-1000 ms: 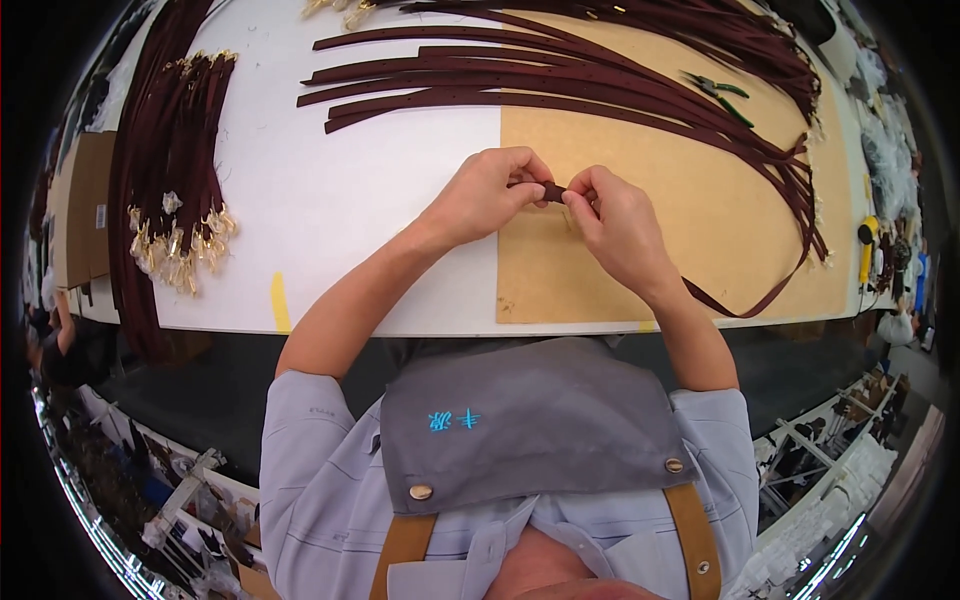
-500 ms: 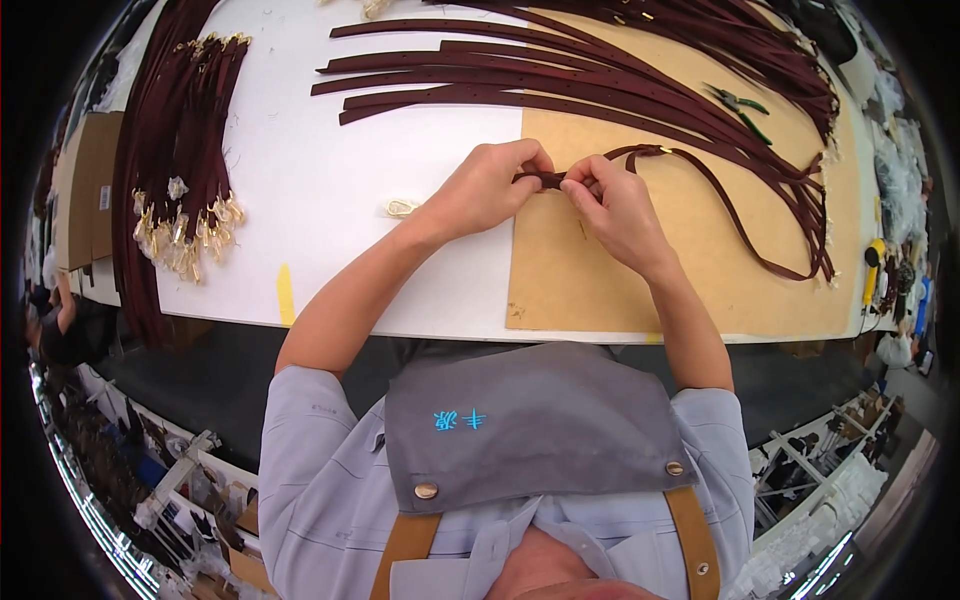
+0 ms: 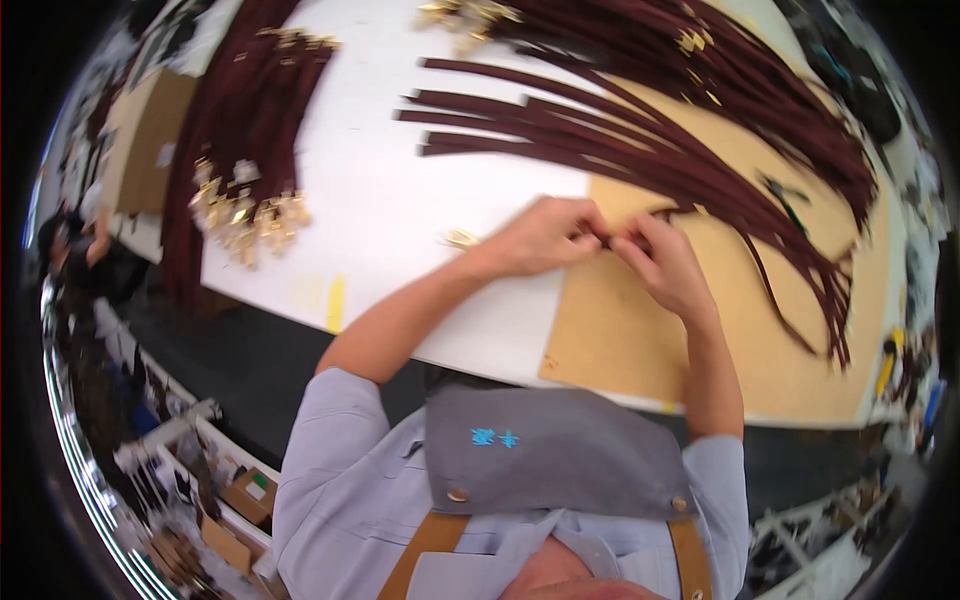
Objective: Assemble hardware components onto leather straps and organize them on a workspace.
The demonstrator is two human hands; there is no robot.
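Observation:
Both hands meet above the seam between the white tabletop and the brown board. My left hand (image 3: 552,236) is closed, pinching one end of a dark maroon strap (image 3: 766,275). Close beside it, my right hand (image 3: 664,258) pinches the same strap, fingers bent inward. From there the strap runs right past a small gold fitting and loops down over the board. The fingers hide most of the held part, and the picture is a little blurred. A gold clasp (image 3: 459,238) lies on the white surface near my left wrist. Several flat maroon straps (image 3: 500,112) are fanned out beyond the hands.
At left hangs a bundle of maroon straps (image 3: 262,120) with wrapped gold clasps (image 3: 250,225); a cardboard box (image 3: 155,140) stands beyond it. Another large strap pile (image 3: 640,50) fills the far right. Green-handled pliers (image 3: 787,200) lie on the brown board (image 3: 640,340). Someone sits at far left.
The whole view has shifted and tilted, so the table appears lower and further right. Both hands remain closed together on the strap.

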